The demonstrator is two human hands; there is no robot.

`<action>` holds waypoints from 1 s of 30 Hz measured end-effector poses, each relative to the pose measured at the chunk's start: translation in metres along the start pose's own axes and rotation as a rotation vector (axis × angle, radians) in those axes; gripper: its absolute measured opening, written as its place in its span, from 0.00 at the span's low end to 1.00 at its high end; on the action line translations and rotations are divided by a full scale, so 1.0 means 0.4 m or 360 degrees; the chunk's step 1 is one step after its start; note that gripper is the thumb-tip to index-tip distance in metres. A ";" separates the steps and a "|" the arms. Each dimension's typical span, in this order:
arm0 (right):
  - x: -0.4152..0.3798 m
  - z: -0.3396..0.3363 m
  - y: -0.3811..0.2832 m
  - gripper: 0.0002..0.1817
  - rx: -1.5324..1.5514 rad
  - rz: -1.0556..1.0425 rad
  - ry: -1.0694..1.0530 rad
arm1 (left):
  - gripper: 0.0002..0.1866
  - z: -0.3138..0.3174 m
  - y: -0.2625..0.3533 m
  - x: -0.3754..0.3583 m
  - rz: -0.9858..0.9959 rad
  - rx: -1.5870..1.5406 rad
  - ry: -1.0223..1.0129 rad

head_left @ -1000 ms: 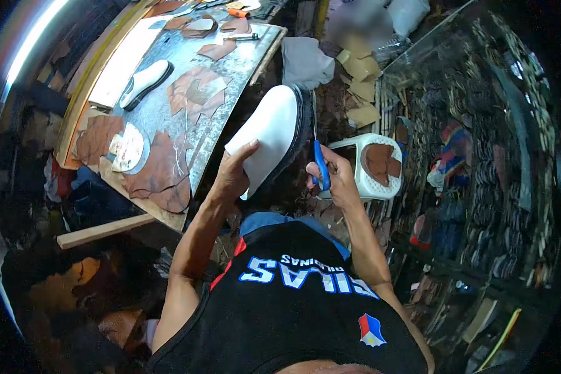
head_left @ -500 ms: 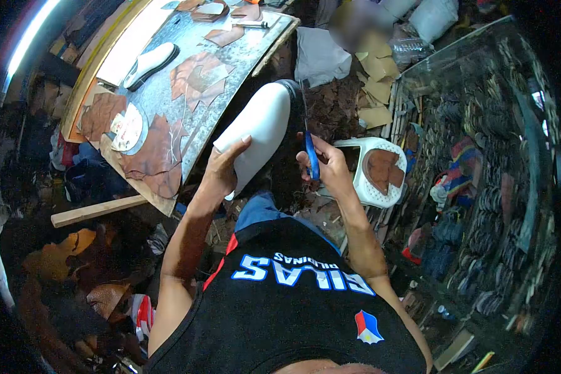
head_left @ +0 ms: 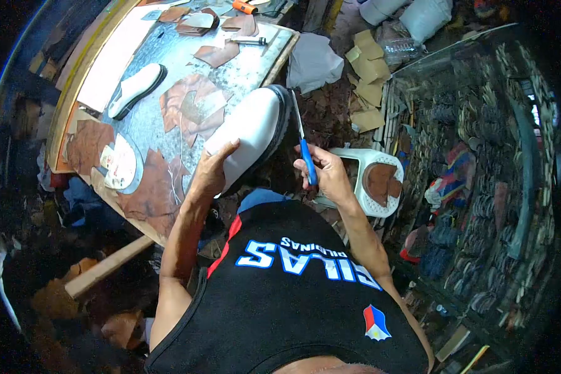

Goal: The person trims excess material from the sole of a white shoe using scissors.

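Left hand point(head_left: 212, 169) is gripping white, round-toed, leather-look shoe point(head_left: 249, 128); beside it, right hand point(head_left: 331, 179) is holding blue-handled metal scissors point(head_left: 308, 163); steady blades point(head_left: 297, 115) advisable.

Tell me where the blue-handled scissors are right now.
In the head view, the scissors are in the right hand, just right of the white shoe in the left hand and left of the white stool.
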State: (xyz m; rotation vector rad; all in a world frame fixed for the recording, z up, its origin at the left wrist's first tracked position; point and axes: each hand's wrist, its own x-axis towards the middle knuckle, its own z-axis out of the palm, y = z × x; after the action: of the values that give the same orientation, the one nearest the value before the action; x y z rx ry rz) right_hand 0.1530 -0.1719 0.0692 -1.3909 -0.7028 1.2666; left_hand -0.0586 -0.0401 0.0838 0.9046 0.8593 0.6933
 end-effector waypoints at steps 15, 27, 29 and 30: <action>0.255 0.165 -0.111 0.31 0.0003 0.0051 -0.0177 | 0.28 -0.222 0.139 0.212 -0.0067 0.0054 -0.0151; 0.300 0.247 -0.138 0.30 -0.0103 0.0059 -0.0196 | 0.22 -0.331 0.187 0.243 0.0052 0.0273 -0.0189; 0.307 0.255 -0.133 0.30 -0.0114 0.0054 -0.0189 | 0.23 -0.340 0.193 0.245 0.0090 0.0310 -0.0140; 0.309 0.259 -0.130 0.29 -0.0125 0.0055 -0.0172 | 0.23 -0.346 0.196 0.249 0.0087 0.0308 -0.0144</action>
State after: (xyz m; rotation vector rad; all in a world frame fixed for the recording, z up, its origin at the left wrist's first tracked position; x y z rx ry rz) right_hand 0.0995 -0.0130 0.0952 -1.4111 -0.8128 1.3623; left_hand -0.1412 0.1281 0.0716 1.1277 0.8334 0.6186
